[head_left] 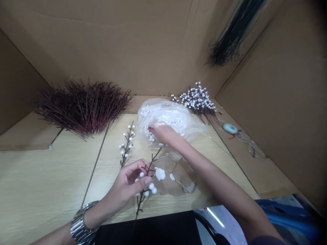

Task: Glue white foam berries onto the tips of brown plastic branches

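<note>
In the head view, the left hand (127,180) pinches a part-berried twig (140,200) above the table's (56,177) near edge. The right hand (162,133) reaches into the bag (176,110), its grip unclear. The bag's mark (167,107) is too small to read.

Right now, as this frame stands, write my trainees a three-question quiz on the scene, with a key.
1. Which hand holds the white-beaded brown branching twig?
2. True or false: the rounded clear plastic bag lies right of the large bundle of bare, dark reddish-brown twigs.
3. Where is the right hand? A: on the silver metal-link wristband. B: at the bag. C: on the bundle.

Key: 1. The left hand. 2. True. 3. B.
</note>
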`<state>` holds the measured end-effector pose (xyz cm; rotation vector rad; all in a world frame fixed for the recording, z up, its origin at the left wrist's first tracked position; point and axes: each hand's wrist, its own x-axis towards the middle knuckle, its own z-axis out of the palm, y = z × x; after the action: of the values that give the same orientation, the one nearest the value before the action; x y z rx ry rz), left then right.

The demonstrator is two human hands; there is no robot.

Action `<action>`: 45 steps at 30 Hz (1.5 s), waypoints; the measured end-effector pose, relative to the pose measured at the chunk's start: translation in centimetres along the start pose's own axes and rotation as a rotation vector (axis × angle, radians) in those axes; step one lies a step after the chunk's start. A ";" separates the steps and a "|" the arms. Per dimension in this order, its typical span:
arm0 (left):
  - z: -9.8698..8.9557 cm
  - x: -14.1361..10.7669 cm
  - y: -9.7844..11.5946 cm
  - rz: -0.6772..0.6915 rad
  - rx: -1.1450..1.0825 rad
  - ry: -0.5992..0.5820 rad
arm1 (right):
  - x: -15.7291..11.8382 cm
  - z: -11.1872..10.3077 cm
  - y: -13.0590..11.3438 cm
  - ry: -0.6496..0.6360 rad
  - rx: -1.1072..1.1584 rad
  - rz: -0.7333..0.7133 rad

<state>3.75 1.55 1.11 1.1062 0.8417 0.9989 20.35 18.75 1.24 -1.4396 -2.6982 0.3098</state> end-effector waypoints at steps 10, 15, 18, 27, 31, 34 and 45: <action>0.5 -0.3 0.4 0.005 -0.019 0.028 | -12.1 -2.2 -2.3 0.527 0.572 -0.216; 0.9 -0.3 0.5 0.001 0.010 -0.005 | -16.2 1.2 -5.9 0.621 1.309 0.143; 1.0 -0.2 0.3 0.029 0.039 0.000 | -16.4 2.5 -8.0 0.618 1.488 0.171; 0.7 -0.3 0.1 0.005 -0.013 0.007 | -16.5 3.3 -9.3 0.571 1.627 0.169; 0.8 -0.3 0.3 -0.021 -0.035 0.021 | -16.7 3.2 -9.6 0.605 1.515 0.188; 0.9 -0.3 0.4 -0.035 -0.046 0.022 | -16.9 3.0 -9.7 0.628 1.390 0.216; 0.9 -0.3 0.3 -0.032 -0.026 -0.003 | -16.8 3.0 -9.7 0.647 1.256 0.205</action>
<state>4.42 1.04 1.66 1.0686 0.8390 0.9786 21.42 -0.88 0.92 -1.0595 -1.3069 1.0568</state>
